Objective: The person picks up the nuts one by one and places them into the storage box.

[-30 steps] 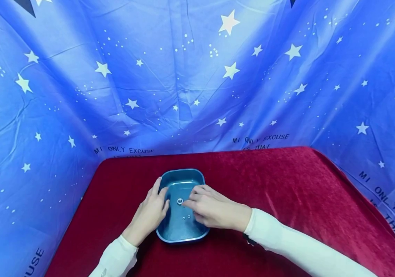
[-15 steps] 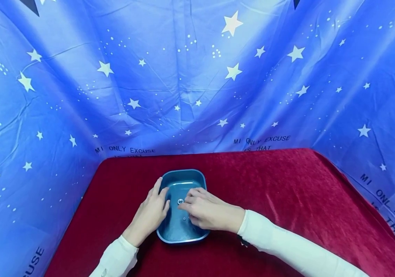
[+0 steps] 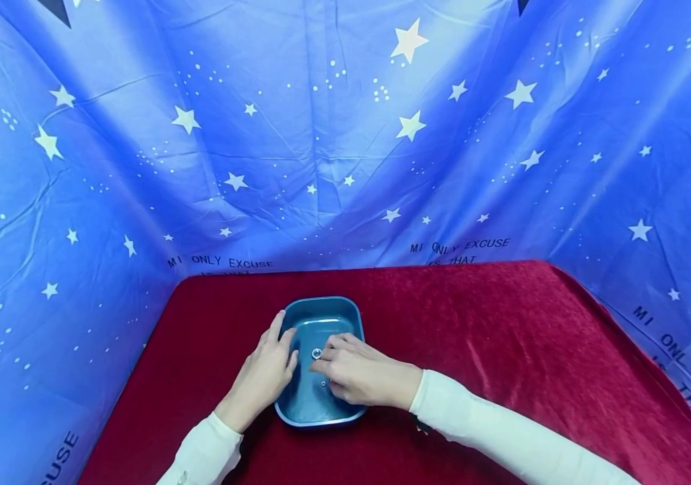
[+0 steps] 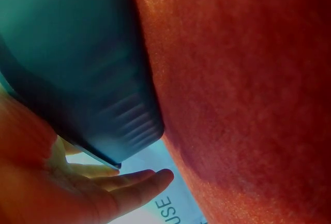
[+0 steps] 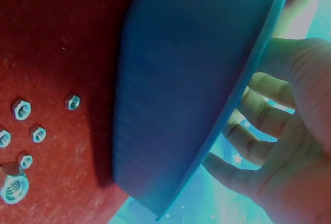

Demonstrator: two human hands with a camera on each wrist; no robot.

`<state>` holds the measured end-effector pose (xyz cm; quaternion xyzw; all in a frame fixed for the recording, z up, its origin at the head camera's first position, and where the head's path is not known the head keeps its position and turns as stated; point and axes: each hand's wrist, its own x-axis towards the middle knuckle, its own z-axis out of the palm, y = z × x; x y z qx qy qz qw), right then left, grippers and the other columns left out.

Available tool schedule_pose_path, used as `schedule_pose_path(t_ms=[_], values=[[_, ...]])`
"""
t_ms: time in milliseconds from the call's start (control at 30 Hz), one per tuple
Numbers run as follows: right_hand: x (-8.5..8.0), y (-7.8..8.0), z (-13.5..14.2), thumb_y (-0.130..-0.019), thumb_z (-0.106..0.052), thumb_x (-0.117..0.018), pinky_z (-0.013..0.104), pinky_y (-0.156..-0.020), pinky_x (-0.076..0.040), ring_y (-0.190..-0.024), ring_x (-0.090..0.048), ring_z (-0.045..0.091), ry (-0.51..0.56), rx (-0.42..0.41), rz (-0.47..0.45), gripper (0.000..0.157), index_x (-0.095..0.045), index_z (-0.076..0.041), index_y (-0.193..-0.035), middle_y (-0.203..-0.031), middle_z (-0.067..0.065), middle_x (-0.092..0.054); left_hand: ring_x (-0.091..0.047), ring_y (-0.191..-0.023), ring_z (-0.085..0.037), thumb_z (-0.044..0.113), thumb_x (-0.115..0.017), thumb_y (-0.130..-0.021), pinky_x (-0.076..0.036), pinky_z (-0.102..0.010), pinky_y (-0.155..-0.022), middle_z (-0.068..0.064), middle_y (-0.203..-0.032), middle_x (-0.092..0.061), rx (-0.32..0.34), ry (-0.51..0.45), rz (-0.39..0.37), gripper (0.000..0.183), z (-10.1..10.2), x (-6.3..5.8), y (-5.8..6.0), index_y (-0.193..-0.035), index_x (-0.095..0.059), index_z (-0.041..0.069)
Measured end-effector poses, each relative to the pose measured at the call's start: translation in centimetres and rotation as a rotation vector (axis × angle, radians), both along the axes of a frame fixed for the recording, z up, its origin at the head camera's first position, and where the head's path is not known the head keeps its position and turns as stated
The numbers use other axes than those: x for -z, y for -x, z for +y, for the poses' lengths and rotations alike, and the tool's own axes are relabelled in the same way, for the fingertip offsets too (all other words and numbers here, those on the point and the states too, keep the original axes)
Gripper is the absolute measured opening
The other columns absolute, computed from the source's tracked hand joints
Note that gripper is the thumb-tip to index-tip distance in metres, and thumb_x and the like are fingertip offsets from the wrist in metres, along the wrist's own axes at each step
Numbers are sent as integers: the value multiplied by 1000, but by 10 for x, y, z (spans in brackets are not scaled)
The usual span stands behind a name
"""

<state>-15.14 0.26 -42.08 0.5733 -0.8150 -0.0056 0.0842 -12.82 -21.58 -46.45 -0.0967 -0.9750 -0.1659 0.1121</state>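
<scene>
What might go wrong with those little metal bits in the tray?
One bit is tiny, so the right grip might fumble it. The left grip touches the tray at its edge, so a hard push might tip everything. Loose nuts sit on the cloth beside the tray, so the right sleeve might scatter them.

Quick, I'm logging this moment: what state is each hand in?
Left hand: open, resting on the edge of the box.
Right hand: cannot be told; fingers bent over the box, tips hidden.
</scene>
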Motion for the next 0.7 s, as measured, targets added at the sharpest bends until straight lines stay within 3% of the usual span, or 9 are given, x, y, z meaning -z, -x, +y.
schedule_pose_path(t_ms=[700], values=[[11, 2, -10, -93, -25, -72, 34, -93, -52, -97, -57, 13, -58, -22, 11, 34, -71, -21, -126, -108, -4, -73, -51, -132, -37, 22, -69, -96, -60, -48, -84, -16, -162, -28, 0, 1, -16, 49, -1, -2, 0, -139, -58, 1]])
